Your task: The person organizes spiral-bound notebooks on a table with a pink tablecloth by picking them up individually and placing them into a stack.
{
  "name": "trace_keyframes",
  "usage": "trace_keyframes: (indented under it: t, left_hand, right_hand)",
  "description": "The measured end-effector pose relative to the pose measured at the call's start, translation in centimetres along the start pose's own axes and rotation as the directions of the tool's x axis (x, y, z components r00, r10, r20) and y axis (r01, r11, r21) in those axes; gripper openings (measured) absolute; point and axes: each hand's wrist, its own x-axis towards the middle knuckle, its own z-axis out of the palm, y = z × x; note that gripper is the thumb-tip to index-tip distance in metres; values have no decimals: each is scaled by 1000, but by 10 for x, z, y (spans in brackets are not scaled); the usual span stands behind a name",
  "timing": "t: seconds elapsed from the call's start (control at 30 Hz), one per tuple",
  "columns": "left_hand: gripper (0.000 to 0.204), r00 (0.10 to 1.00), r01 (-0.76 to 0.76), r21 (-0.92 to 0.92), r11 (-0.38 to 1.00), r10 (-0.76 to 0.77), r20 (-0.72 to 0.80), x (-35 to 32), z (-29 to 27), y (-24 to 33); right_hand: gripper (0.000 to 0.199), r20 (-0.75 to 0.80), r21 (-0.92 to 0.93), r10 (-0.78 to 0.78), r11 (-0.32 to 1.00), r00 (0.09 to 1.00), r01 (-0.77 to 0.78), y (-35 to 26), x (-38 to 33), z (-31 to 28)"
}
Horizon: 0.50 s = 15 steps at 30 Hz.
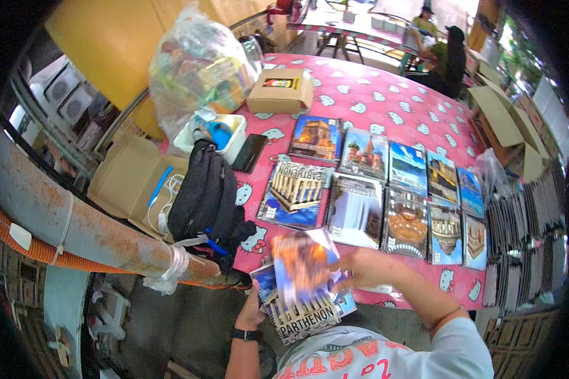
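Right hand (367, 268) pinches top notebook (300, 262), blurred, lifting off stack (303, 309) gripped from below by left hand (254, 309). Stack sits at near table edge, before rows of spiral notebooks (385, 189) on pink tablecloth (385, 101). Black backpack (205, 202) just left.

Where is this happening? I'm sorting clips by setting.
Probably an open-air stationery stall: spiral notebooks laid in rows on a pink patterned tablecloth, open cardboard boxes beside it, more notebooks stacked upright at right.
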Motion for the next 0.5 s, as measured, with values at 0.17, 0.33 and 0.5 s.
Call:
trace_keyframes:
  t: [0.17,0.33,0.5]
  left_hand:
    - [43,992,-105,436,894,62,112,1,2,-1]
    - [58,910,-367,453,813,211,357,-19,62,0]
    - [68,781,-610,663,435,186,597,-32,109,15]
  right_hand:
    - [54,-263,388,589,790,764,-476,51,-34,115]
    - [82,-479,856,533,461,697,236,53,-33,166]
    - [98,-581,753,533,640,615,157,27,-83,113]
